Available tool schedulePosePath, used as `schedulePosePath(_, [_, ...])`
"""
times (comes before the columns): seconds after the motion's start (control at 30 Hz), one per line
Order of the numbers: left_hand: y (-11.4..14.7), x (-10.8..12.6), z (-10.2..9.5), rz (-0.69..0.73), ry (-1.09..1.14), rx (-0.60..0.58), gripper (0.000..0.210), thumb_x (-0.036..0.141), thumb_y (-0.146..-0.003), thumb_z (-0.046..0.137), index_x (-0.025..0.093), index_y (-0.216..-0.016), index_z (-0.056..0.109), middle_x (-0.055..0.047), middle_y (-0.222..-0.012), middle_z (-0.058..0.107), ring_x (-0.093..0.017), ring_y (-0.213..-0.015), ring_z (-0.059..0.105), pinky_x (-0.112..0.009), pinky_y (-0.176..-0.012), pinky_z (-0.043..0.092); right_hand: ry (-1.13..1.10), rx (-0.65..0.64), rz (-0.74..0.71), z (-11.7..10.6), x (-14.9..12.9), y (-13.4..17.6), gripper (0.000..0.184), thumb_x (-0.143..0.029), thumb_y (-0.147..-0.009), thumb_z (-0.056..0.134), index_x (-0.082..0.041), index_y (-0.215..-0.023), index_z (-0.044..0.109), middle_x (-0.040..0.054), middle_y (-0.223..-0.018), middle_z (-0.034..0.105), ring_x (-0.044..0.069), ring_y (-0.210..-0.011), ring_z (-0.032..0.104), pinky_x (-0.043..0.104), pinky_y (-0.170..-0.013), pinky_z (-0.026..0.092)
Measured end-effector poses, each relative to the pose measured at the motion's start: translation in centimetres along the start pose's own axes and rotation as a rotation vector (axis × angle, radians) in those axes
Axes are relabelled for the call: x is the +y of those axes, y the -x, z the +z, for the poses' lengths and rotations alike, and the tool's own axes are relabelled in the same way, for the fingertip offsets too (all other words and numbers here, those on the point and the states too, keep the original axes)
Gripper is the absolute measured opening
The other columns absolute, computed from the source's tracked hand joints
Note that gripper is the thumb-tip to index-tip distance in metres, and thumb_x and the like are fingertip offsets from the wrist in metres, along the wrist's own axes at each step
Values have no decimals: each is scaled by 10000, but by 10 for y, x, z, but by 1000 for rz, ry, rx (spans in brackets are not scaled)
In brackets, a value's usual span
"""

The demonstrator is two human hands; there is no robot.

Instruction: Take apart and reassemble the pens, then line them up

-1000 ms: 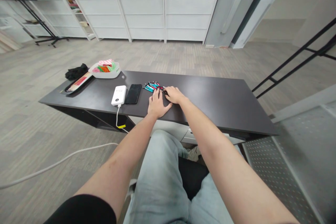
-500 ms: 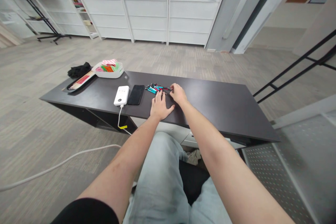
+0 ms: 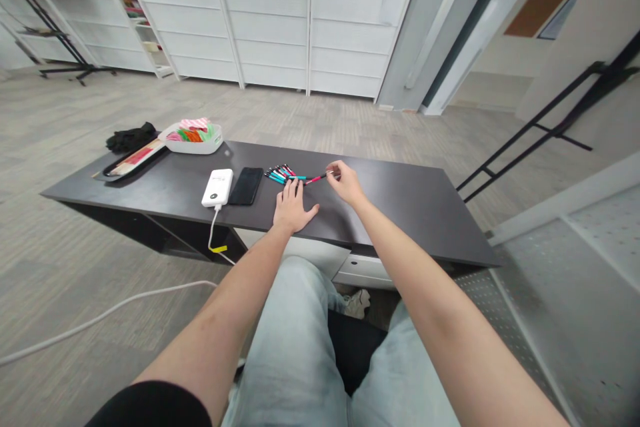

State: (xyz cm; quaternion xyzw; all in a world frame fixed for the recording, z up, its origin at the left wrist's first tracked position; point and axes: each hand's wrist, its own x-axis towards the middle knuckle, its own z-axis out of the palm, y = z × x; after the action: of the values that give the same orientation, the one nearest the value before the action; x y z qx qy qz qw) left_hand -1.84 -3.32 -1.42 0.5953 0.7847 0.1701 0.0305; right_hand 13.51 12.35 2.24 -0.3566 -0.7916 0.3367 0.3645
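Several thin pens in turquoise, red and black lie fanned in a small pile on the dark tabletop. My left hand rests flat with its fingers spread, fingertips at the near edge of the pile. Between the pinched fingers of my right hand is the end of a red and black pen, which points left toward the pile. Whether its far tip touches the other pens I cannot tell.
Left of the pens lie a black phone and a white power bank with a cable plugged in. Farther left are a white basket of colourful items, a black-rimmed tray and a black cloth bundle.
My right hand has moved right, drawing the red and black pen out from the pile. My left hand stays by the pens, and the camera view has shifted slightly.
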Motion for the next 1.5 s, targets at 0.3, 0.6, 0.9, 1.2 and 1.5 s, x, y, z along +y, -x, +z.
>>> schedulePosePath(0.3, [-1,-3,3,6,65,13,941,627,-1104,601,164,-1905,430,-202,-1984,359,-410,-1880,279,-606,-1467,337,-165,156,197,-35,30,36,101,-339,-955,734,-348,-904,647,46,-854,798,292,-835,791,456,-803,650])
schedulePosePath(0.6, [1,-2,-4,18,98,39,881,625,-1140,522,115,-1857,483,-267,-1906,460,-444,-1819,372,-617,-1450,339,-211,223,310,-93,52,125,342,-591,-903,851,-354,-826,617,56,-811,805,267,-662,670,449,-715,601])
schedulePosePath(0.9, [12,10,-17,108,159,6,617,460,-1170,518,234,-1736,612,-227,-1762,575,-406,-1679,482,-562,-1416,332,-312,196,327,-76,56,137,169,-434,-800,887,-345,-847,751,1,-732,728,248,-694,650,414,-749,599])
schedulePosePath(1.2, [3,97,17,237,375,-72,302,392,-1113,735,363,-1371,888,-144,-1496,744,-417,-1494,607,-590,-1311,454,-336,283,336,-84,65,137,240,-515,-842,892,-332,-917,756,48,-892,828,277,-816,752,443,-832,657])
schedulePosePath(1.5, [6,122,56,126,759,-65,175,378,-1036,785,332,-1031,954,-96,-994,749,-313,-932,757,-503,-1013,666,-284,182,351,-85,54,137,158,-477,-957,833,-321,-965,812,64,-1082,905,288,-996,832,438,-923,704])
